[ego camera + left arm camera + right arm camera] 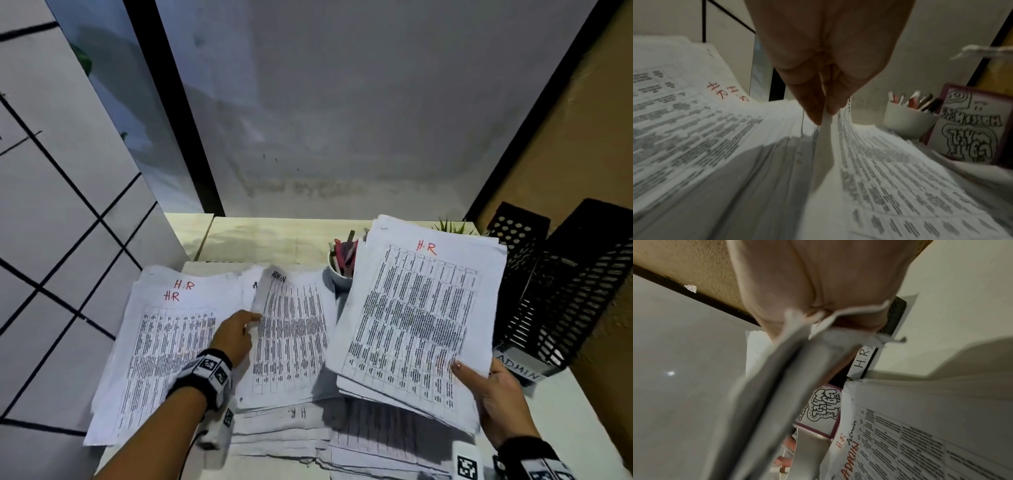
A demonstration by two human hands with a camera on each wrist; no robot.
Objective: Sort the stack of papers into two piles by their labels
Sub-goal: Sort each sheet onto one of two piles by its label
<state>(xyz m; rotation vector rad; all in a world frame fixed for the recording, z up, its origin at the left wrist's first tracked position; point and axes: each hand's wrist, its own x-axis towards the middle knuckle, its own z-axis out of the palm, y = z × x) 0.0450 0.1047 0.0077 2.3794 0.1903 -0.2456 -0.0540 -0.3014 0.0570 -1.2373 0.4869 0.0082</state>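
Here, left hand (236,334) pinching ADMIN sheet (291,329), right hand (496,401) gripping raised stack (414,315)

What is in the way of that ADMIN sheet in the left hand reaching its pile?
Nothing visible. The left hand pinches the ADMIN sheet by its edge, right over the middle pile; only the HR pile lies alongside, to the left.

HR pile (164,342) lies left on the worktop (274,236), ADMIN pile (291,335) just right of it, cup of pens (340,270) behind, two file racks (561,294) far right.
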